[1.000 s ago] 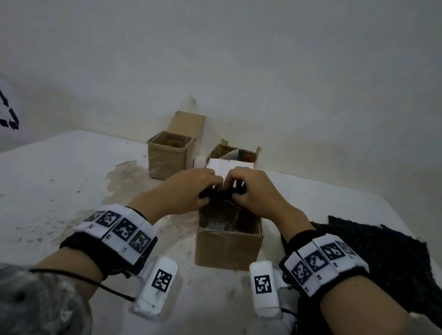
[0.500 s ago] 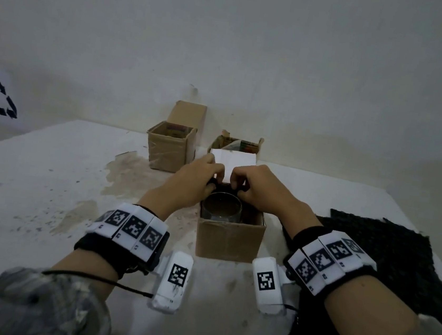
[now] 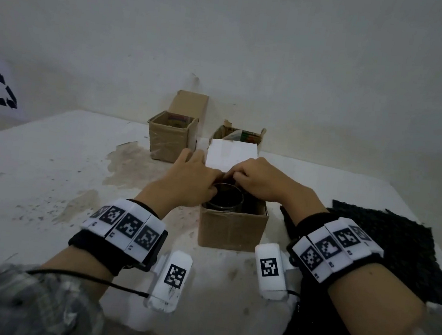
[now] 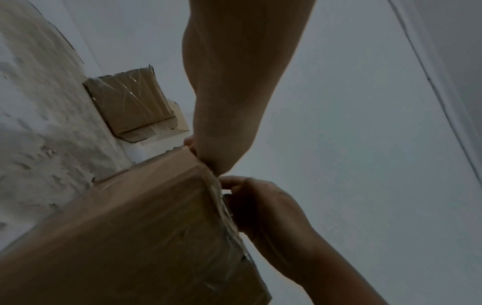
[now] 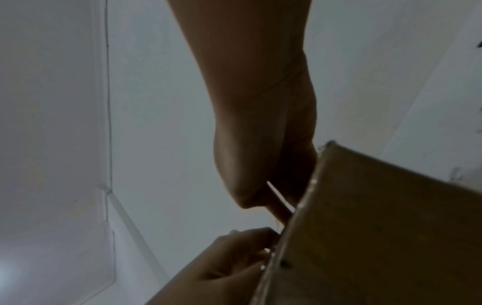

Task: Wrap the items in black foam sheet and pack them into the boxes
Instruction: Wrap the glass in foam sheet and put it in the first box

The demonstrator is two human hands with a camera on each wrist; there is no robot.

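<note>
A glass (image 3: 225, 201) wrapped in black foam stands inside the open cardboard box (image 3: 232, 229) in the middle of the table. The box's white flap (image 3: 232, 155) stands up behind it. My left hand (image 3: 194, 175) and right hand (image 3: 257, 177) meet at the box's far rim, fingers curled down over the foam behind the glass. What the fingertips pinch is mostly hidden. In the left wrist view my right hand (image 4: 247, 189) curls over the box (image 4: 130, 227) rim. In the right wrist view my left hand (image 5: 234, 258) curls at the box (image 5: 378, 227) edge.
Two more open cardboard boxes stand at the back, one on the left (image 3: 170, 139) and one behind the white flap (image 3: 241, 135). Loose black foam sheets (image 3: 387, 241) lie on the table to the right. The white table (image 3: 34, 173) is stained.
Both hands moved from above the glass to the box's far rim and lower, taking the foam edge down with them. The left fingers now reach the flap's left edge.
</note>
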